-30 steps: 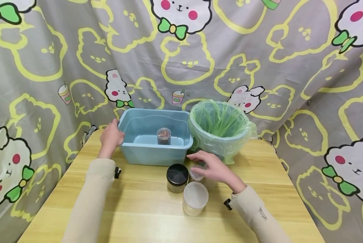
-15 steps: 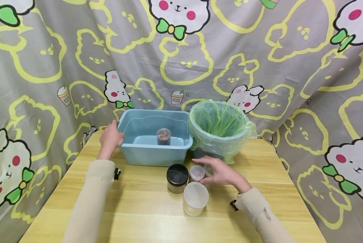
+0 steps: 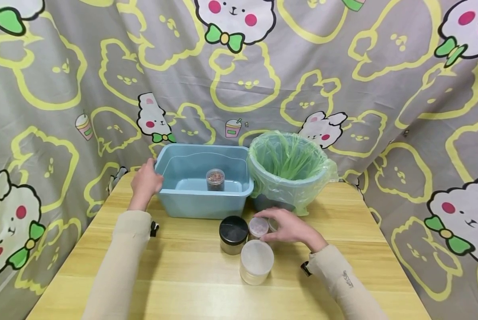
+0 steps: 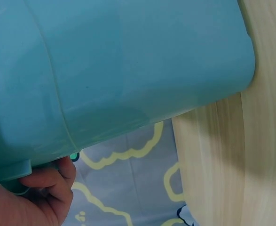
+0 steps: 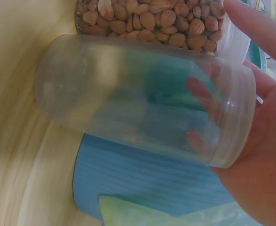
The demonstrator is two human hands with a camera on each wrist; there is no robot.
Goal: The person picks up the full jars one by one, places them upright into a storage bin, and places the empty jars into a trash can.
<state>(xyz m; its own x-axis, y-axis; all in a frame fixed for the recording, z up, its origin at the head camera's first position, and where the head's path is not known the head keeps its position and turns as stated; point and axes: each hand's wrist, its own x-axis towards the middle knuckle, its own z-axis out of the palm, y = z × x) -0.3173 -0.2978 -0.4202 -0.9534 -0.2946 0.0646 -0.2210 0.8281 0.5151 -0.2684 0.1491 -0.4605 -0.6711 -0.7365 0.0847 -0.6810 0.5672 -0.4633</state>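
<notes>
My left hand (image 3: pixel 146 180) grips the left rim of a light blue plastic bin (image 3: pixel 201 205); the left wrist view shows fingers (image 4: pixel 58 181) curled under its lip. My right hand (image 3: pixel 290 226) reaches over the table, thumb and fingers on either side of the pale lid of a small jar of nuts (image 3: pixel 258 226). Its brown nuts (image 5: pixel 147 21) show through the clear wall in the right wrist view. Beneath the palm stands an empty clear jar (image 5: pixel 123 94), partly hidden from the head view. Inside the bin is a small jar with reddish-brown contents (image 3: pixel 215 180).
A black-lidded jar (image 3: pixel 233 232) and a wider jar with a frosted lid (image 3: pixel 256 261) stand close to the right hand. Behind it is a blue bucket with a green plastic liner (image 3: pixel 271 182). A patterned curtain (image 3: pixel 191 80) hangs beyond the wooden table (image 3: pixel 191 284).
My right hand has drawn back from beyond the small jar of nuts, then shifted slightly left, bringing thumb and fingers around its lid. The left hand stays on the bin's rim.
</notes>
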